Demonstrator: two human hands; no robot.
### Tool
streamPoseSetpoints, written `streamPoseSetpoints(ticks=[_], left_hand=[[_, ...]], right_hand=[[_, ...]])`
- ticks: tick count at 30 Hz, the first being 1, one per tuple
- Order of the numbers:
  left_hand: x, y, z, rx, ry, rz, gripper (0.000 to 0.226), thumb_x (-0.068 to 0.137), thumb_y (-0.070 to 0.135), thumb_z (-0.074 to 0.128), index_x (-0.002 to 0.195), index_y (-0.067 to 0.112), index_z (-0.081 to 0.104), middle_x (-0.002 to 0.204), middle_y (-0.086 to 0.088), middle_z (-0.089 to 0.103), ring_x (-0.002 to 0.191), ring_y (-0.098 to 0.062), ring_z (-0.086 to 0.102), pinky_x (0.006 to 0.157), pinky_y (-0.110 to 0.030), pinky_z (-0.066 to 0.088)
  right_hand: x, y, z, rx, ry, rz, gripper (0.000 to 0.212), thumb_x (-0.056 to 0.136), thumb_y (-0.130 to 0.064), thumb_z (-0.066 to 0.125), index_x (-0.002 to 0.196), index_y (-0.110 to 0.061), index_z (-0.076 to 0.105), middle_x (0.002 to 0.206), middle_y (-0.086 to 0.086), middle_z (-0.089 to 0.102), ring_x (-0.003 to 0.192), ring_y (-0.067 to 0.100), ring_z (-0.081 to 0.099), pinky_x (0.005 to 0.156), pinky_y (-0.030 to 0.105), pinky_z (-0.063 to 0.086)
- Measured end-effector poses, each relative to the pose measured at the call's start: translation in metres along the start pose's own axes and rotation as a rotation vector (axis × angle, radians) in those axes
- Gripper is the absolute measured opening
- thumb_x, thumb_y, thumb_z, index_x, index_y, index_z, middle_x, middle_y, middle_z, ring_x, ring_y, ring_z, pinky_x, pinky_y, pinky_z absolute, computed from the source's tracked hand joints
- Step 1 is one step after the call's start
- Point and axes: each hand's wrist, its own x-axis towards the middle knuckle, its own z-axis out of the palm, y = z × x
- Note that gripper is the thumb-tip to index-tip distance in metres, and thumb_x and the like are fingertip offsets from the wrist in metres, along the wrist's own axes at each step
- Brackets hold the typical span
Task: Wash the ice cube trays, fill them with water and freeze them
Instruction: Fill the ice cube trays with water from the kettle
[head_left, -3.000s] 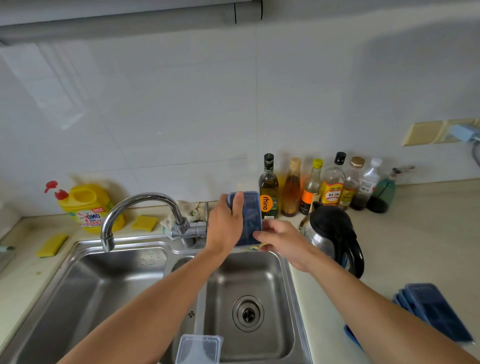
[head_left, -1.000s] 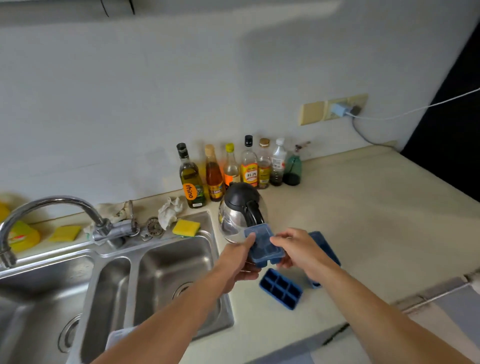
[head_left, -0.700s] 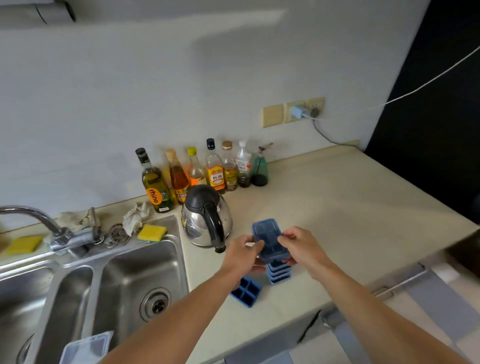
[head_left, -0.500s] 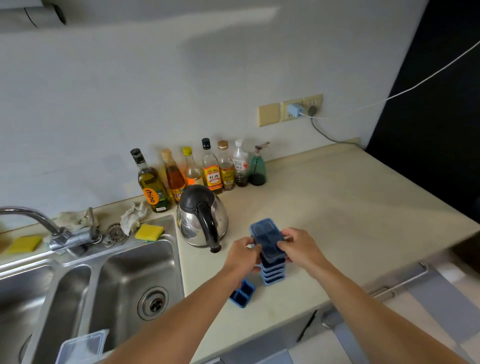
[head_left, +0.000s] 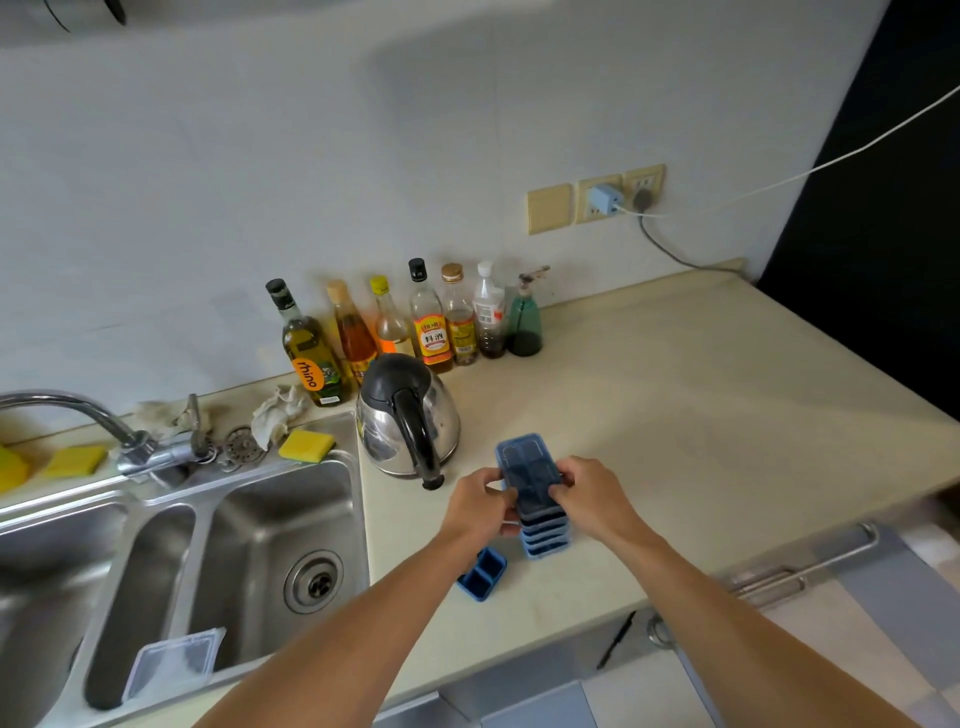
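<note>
A stack of blue ice cube trays stands on the beige counter, in front of the kettle. On top of it sits a lidded blue tray. My left hand grips its left side and my right hand grips its right side. One more blue tray lies open side up on the counter, partly hidden under my left forearm. A clear plastic lid leans on the front rim of the steel sink.
A steel kettle stands just left of the stack. Several bottles line the wall behind it. A yellow sponge, a rag and the tap sit behind the sink. The counter's front edge runs close below the trays.
I carried the lidded tray from the sink rightward to the counter and lowered it onto the stack of trays. My view swung right with it.
</note>
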Motion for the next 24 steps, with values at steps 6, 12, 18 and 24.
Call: streamPoseSetpoints(ticks=[6,12,18,24], left_hand=[[0.005,-0.014,-0.016,0.029,0.051,-0.032,0.036,0.102,0.021,0.056,0.137,0.013,0.051,0.092,-0.007,0.068,0.075,-0.019,0.067,0.069,-0.033,0.06],[0.014,-0.058,-0.064,0.464,0.192,-0.019,0.035,0.101,0.021,0.056,0.134,0.011,0.059,0.129,-0.008,0.062,0.113,-0.026,0.059,0.088,-0.029,0.048],[0.019,-0.092,-0.08,0.539,0.103,-0.063,0.04,0.102,0.025,0.054,0.14,0.014,0.055,0.143,-0.005,0.056,0.127,-0.024,0.054,0.096,-0.028,0.043],[0.029,-0.11,-0.091,0.497,0.003,-0.052,0.039,0.098,0.023,0.055,0.137,0.017,0.056,0.133,-0.003,0.062,0.111,-0.019,0.059,0.089,-0.029,0.047]], right_hand=[[-0.023,-0.019,-0.001,-0.103,0.309,-0.177,0.003,0.1,-0.017,0.057,0.099,-0.015,0.058,0.089,-0.006,0.051,0.087,0.017,0.048,0.072,0.024,0.036],[-0.061,-0.046,0.025,-0.005,0.136,-0.42,0.027,0.102,-0.018,0.051,0.075,-0.014,0.054,0.062,-0.009,0.046,0.053,0.009,0.043,0.053,0.02,0.034],[-0.061,-0.02,0.095,-0.152,-0.132,-0.137,0.022,0.101,-0.027,0.05,0.081,-0.02,0.043,0.079,0.0,0.054,0.073,0.02,0.05,0.061,0.033,0.037],[-0.049,-0.009,0.128,-0.163,-0.189,0.099,0.033,0.099,-0.032,0.057,0.119,-0.006,0.052,0.115,0.013,0.063,0.104,0.028,0.063,0.075,0.029,0.044]])
